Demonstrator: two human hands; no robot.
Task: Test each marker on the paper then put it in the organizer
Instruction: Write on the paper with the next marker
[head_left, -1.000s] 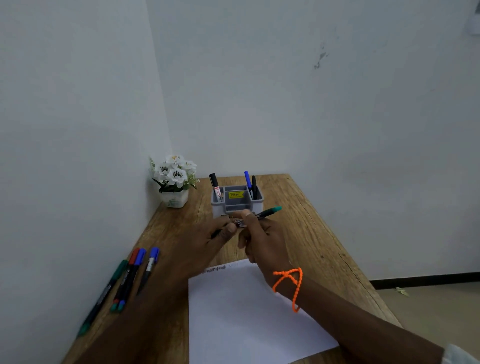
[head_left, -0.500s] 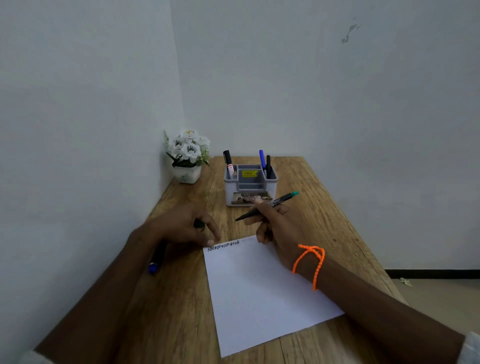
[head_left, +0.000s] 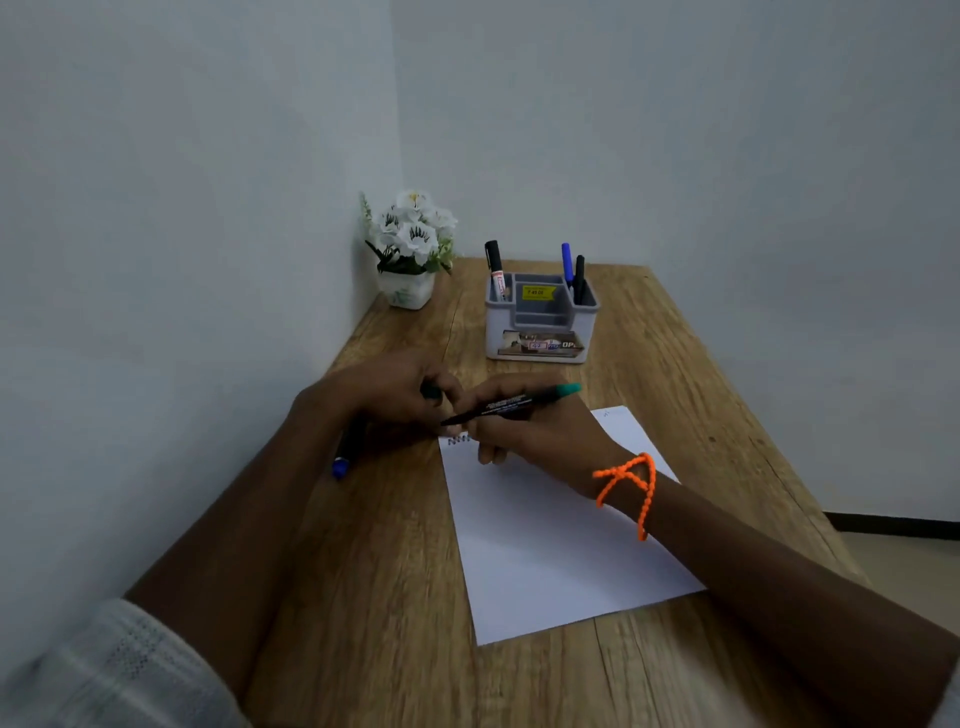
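On the table (head_left: 675, 364) the paper (head_left: 545, 545) lies nearest, the organizer (head_left: 540, 325) stands behind it with three markers (head_left: 494, 267) upright in its end compartments, the flowerpot (head_left: 408, 293) sits left of the organizer in the corner, and another marker (head_left: 345, 452) lies left of the paper.

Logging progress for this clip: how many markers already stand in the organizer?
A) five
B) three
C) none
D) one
B: the organizer holds three markers: a black-capped one in its left corner, and a blue one beside another black one in its right corner.
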